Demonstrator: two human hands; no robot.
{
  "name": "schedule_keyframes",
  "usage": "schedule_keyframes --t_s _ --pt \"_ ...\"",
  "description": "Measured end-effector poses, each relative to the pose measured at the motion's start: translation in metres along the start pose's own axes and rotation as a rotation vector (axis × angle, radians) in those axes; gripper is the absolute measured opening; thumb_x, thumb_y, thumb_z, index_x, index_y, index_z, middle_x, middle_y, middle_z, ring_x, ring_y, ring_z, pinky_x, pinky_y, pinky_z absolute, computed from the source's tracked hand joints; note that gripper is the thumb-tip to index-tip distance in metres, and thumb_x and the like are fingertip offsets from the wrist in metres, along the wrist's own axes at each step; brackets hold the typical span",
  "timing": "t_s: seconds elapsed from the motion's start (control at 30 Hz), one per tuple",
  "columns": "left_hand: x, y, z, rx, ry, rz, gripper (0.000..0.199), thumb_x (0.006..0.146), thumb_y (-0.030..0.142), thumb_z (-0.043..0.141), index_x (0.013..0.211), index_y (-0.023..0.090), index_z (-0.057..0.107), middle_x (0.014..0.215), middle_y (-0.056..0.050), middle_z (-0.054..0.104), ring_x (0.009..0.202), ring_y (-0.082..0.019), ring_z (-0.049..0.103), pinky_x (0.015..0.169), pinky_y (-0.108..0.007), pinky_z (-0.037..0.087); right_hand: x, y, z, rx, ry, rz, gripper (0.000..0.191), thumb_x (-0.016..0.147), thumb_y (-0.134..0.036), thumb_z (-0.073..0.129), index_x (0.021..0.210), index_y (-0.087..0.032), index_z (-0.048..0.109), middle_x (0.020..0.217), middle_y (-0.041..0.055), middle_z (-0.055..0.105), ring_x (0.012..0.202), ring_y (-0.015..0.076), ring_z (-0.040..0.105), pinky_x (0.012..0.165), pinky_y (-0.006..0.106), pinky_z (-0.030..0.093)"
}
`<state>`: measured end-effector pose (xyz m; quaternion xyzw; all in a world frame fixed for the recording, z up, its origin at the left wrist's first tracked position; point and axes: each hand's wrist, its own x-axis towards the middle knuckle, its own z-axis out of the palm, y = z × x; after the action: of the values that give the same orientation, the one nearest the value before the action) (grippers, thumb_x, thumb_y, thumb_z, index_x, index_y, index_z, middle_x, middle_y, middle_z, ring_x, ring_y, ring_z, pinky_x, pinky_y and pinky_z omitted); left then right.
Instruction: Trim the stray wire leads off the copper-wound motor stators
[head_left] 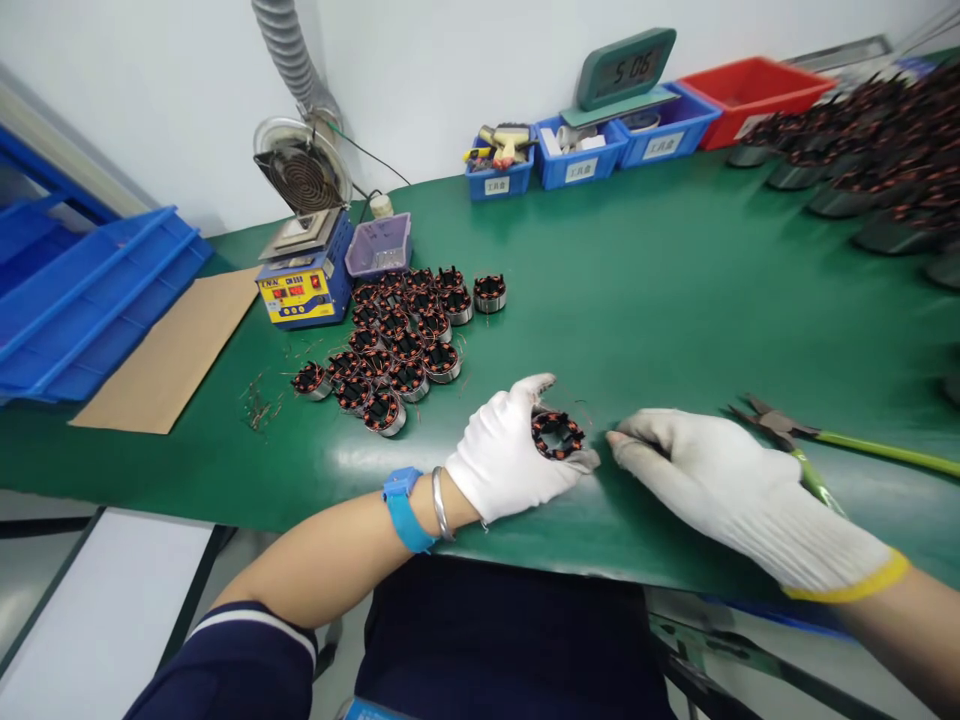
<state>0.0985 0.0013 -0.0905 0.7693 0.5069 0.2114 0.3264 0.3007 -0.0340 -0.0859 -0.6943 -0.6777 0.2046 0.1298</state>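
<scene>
The left hand, white-gloved, is curled round a coil just below the middle of the frame, its thumb above and its fingers below. The coil's ring opening shows, lined with black and copper, and a fine wire strays near its upper right. A blue strap and a bangle circle that wrist.

The right hand, gloved too, lies just right of the coil, apart from it. Its thumb and fingertips are drawn together; I cannot tell whether they pinch anything thin. Partly behind this hand, at the right, lie green-handled pliers, jaws parted.

Left of centre, a cluster of similar coils stands on the green table, with loose wire scraps to its left. Above the cluster are a blue and yellow machine and a purple tray. Many more coils, blurred, fill the upper right. Along the top, a clock sits over blue bins beside a red bin. Cardboard lies at the left.
</scene>
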Motion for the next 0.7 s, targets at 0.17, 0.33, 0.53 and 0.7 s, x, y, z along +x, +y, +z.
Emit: schedule_keyframes --t_s 0.17,0.33,0.53,0.7 --pt "-0.002 -0.002 -0.002 0.052 -0.009 0.056 0.090 0.071 0.050 0.084 0.148 0.023 0.048 0.121 -0.009 0.076 0.118 -0.034 0.071 0.107 -0.051 0.058 0.005 -0.002 -0.010 0.117 -0.009 -0.012 0.045 0.091 -0.057 0.041 0.078 -0.025 0.070 0.066 0.0040 0.071 0.059 0.0218 0.065 0.055 0.033 0.047" --pt "-0.001 -0.003 -0.004 0.112 -0.078 0.140 0.090 0.073 0.051 0.082 0.152 0.024 0.047 0.120 -0.008 0.076 0.119 -0.034 0.071 0.107 -0.052 0.058 0.005 -0.010 -0.008 0.099 -0.108 0.006 0.033 0.087 -0.045 0.047 0.081 -0.025 0.072 0.072 0.0034 0.075 0.060 0.0211 0.066 0.054 0.032 0.046" --pt "0.000 -0.004 -0.005 0.107 -0.155 0.150 0.100 0.073 0.054 0.080 0.158 0.022 0.040 0.123 -0.012 0.075 0.118 -0.037 0.071 0.107 -0.056 0.057 0.007 0.003 -0.013 0.047 -0.060 0.066 0.041 0.084 -0.050 0.051 0.103 -0.025 0.077 0.101 0.0072 0.081 0.091 0.0296 0.075 0.075 0.040 0.055" --pt "0.002 -0.008 -0.004 0.051 -0.202 0.178 0.103 0.073 0.052 0.081 0.160 0.022 0.036 0.125 -0.011 0.076 0.119 -0.034 0.072 0.110 -0.052 0.055 0.006 -0.011 -0.009 0.210 -0.107 0.005 0.046 0.089 -0.056 0.045 0.100 -0.023 0.076 0.098 0.0058 0.081 0.085 0.0250 0.074 0.073 0.035 0.054"
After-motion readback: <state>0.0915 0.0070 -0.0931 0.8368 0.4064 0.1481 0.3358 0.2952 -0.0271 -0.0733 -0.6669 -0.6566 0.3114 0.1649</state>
